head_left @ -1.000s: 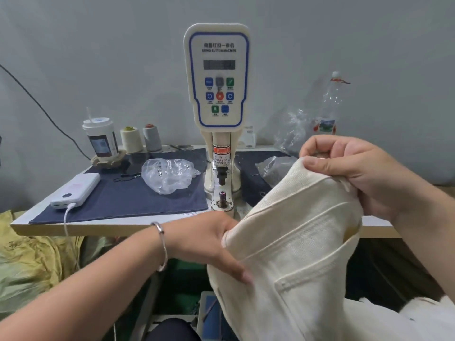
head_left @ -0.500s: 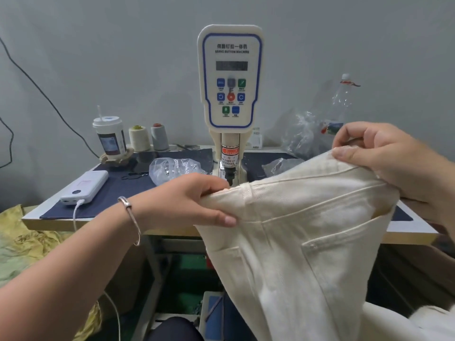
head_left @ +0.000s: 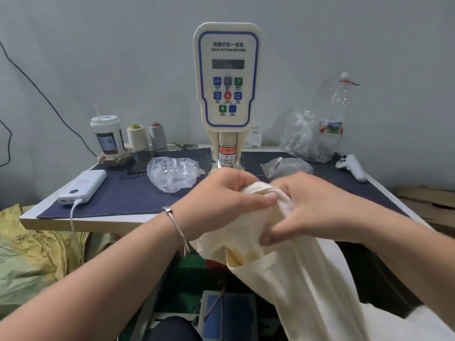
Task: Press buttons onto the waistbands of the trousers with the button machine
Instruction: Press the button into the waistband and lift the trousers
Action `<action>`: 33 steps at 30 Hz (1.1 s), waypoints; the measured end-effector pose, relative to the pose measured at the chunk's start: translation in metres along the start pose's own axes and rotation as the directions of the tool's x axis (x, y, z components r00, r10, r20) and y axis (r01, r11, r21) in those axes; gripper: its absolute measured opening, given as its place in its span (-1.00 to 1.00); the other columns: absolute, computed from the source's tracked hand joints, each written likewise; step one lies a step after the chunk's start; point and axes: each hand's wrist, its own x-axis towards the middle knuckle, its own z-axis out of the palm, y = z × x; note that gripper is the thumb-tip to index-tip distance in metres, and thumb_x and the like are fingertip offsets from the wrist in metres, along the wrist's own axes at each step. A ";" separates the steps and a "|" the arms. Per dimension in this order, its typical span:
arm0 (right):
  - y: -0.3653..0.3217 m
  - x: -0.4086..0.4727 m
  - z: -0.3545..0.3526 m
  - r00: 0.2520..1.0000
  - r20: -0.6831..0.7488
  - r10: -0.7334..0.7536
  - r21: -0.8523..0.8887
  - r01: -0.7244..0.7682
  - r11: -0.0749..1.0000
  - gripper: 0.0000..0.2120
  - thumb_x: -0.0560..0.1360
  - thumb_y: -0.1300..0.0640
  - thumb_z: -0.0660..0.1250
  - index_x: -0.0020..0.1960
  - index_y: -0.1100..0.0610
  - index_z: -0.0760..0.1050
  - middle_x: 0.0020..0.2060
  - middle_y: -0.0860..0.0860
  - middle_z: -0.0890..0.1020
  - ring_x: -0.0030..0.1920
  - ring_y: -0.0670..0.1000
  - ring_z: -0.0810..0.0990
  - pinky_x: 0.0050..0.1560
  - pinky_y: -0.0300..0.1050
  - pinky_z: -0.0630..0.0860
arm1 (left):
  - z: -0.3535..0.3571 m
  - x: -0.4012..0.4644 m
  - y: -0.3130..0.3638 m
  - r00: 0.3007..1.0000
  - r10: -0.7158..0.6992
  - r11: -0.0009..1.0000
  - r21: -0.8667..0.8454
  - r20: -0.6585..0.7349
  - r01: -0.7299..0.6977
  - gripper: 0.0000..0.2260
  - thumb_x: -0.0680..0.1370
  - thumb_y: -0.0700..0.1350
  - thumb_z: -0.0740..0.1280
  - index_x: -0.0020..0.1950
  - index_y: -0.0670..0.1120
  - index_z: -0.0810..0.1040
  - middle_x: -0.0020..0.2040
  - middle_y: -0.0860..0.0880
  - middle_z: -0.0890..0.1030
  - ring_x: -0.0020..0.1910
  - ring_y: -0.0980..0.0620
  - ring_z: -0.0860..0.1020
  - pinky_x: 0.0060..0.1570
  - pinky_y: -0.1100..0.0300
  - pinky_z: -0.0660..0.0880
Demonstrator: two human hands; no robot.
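The cream button machine [head_left: 226, 80] stands at the back middle of the table, its control panel facing me. Cream trousers [head_left: 290, 274] hang from my hands down past the table's front edge. My left hand [head_left: 221, 200] grips the bunched waistband from the left, thumb across the cloth. My right hand [head_left: 312, 207] pinches the same bunch from the right, blurred by motion. Both hands meet just in front of the machine's press head, which they hide.
A dark blue mat [head_left: 128, 193] covers the table. On it lie a white power bank [head_left: 82, 187] with cable, two clear plastic bags [head_left: 172, 177], a drink cup [head_left: 108, 137], thread cones [head_left: 147, 136], a plastic bottle [head_left: 337, 109] and a white controller [head_left: 352, 166]. A foot pedal [head_left: 226, 313] sits below.
My hands have come together: the waistband, stretched wide between them half a second ago, is now gathered into a bunch in front of the machine. The view has shifted slightly closer.
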 end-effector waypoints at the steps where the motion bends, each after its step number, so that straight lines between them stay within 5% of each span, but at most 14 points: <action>1: 0.004 0.000 0.000 0.998 0.030 0.047 0.023 -0.048 0.999 -0.76 0.22 0.10 0.61 -0.31 0.06 0.54 -0.45 -0.10 0.56 -0.43 -0.15 0.50 -0.38 -0.22 0.39 | -0.002 0.000 -0.003 0.999 -0.034 0.999 0.043 0.027 0.032 -0.61 0.33 0.19 0.46 -0.14 -0.13 0.64 -0.28 -0.14 0.61 -0.32 -0.03 0.54 -0.26 0.02 0.45; 3: 0.011 -0.004 -0.013 0.984 0.158 0.085 0.122 -0.105 0.987 -0.84 0.27 0.18 0.56 -0.33 0.08 0.57 -0.45 -0.04 0.57 -0.41 -0.09 0.52 -0.33 -0.19 0.41 | -0.010 -0.003 -0.014 0.972 -0.136 0.975 0.199 0.193 0.097 -0.54 0.19 0.31 0.47 -0.18 -0.05 0.63 -0.32 0.02 0.60 -0.33 0.09 0.55 -0.27 0.17 0.45; 6: 0.028 -0.011 -0.038 0.955 0.290 0.059 0.455 -0.192 0.870 -0.79 0.32 0.23 0.47 -0.04 0.17 0.65 -0.11 0.15 0.69 -0.12 0.08 0.67 -0.10 -0.03 0.59 | -0.018 -0.013 -0.036 0.863 -0.283 0.937 0.315 0.420 0.154 -0.58 0.13 0.20 0.54 -0.14 0.01 0.66 -0.22 0.06 0.68 -0.19 0.09 0.65 -0.13 0.25 0.53; 11: 0.054 -0.004 -0.043 0.952 0.297 0.077 0.717 -0.275 0.640 -0.71 0.35 0.36 0.44 0.05 0.17 0.66 0.00 0.18 0.68 -0.05 0.11 0.69 -0.14 -0.05 0.63 | -0.018 -0.019 -0.058 0.880 -0.152 0.984 -0.017 0.450 0.178 -0.69 0.31 -0.11 0.52 0.03 -0.09 0.65 -0.06 -0.02 0.67 -0.06 0.03 0.61 -0.01 0.19 0.49; 14: 0.061 0.005 -0.034 0.967 0.211 0.140 0.760 -0.252 0.599 -0.76 0.35 0.32 0.36 -0.03 0.17 0.68 -0.04 0.17 0.70 -0.12 0.08 0.70 -0.24 -0.10 0.63 | -0.023 -0.017 -0.067 0.906 -0.096 0.891 -0.369 0.413 0.263 -0.53 0.35 -0.18 0.41 0.24 -0.29 0.52 0.11 -0.24 0.56 0.08 -0.20 0.49 0.11 -0.11 0.37; 18: 0.069 0.017 -0.013 0.971 0.114 0.212 0.734 -0.226 0.641 -0.81 0.46 0.29 0.37 0.05 0.17 0.65 -0.05 0.15 0.70 -0.15 0.05 0.70 -0.28 -0.16 0.61 | -0.024 -0.020 -0.076 0.949 -0.050 0.729 -0.638 0.311 0.248 -0.50 0.43 -0.14 0.33 0.38 -0.15 0.49 0.30 -0.28 0.50 0.23 -0.25 0.47 0.24 -0.12 0.37; 22: 0.076 0.019 -0.006 0.941 0.315 0.124 0.558 -0.290 0.778 -0.57 0.22 -0.18 0.58 -0.01 0.02 0.67 -0.05 0.06 0.71 -0.08 0.02 0.69 -0.14 -0.14 0.60 | -0.023 -0.025 -0.095 0.961 -0.266 0.769 -0.583 0.078 0.261 -0.64 0.40 -0.13 0.42 0.15 -0.25 0.63 0.19 -0.36 0.58 0.09 -0.21 0.59 0.11 0.00 0.54; 25: 0.086 0.023 -0.002 0.846 0.518 0.129 0.386 -0.366 0.847 -0.58 0.11 -0.05 0.65 -0.11 0.09 0.67 -0.13 0.10 0.71 -0.16 0.04 0.68 -0.19 -0.16 0.58 | -0.020 -0.029 -0.109 0.947 -0.322 0.862 -0.411 0.006 0.296 -0.71 0.36 -0.05 0.48 -0.03 -0.22 0.68 -0.02 -0.25 0.68 -0.12 -0.08 0.65 -0.13 0.17 0.57; 29: 0.104 0.036 0.003 0.862 0.482 0.155 0.517 -0.423 0.744 -0.78 0.31 0.17 0.55 -0.06 0.19 0.68 -0.09 0.18 0.70 -0.14 0.08 0.68 -0.15 -0.11 0.59 | -0.034 -0.033 -0.124 0.906 -0.330 0.809 -0.415 0.266 0.416 -0.48 0.28 0.11 0.60 -0.08 -0.32 0.61 -0.21 -0.14 0.59 -0.32 0.05 0.53 -0.32 0.29 0.42; 31: 0.107 0.047 0.009 0.879 0.457 0.135 0.627 -0.426 0.652 -0.81 0.37 0.20 0.46 -0.02 0.20 0.68 -0.05 0.19 0.69 -0.11 0.09 0.69 -0.12 -0.09 0.60 | -0.041 -0.035 -0.133 0.883 -0.216 0.742 -0.518 0.417 0.426 -0.54 0.30 0.03 0.61 0.01 -0.28 0.64 -0.11 -0.16 0.63 -0.19 0.00 0.60 -0.17 0.23 0.51; 33: 0.111 0.059 0.016 0.882 0.448 0.143 0.693 -0.444 0.568 -0.76 0.36 0.22 0.46 0.02 0.24 0.66 -0.01 0.23 0.67 -0.07 0.13 0.68 -0.07 -0.04 0.62 | -0.041 -0.033 -0.141 0.896 -0.132 0.680 -0.618 0.425 0.393 -0.53 0.38 -0.04 0.56 0.17 -0.27 0.59 0.07 -0.24 0.60 -0.02 -0.11 0.61 0.01 0.09 0.54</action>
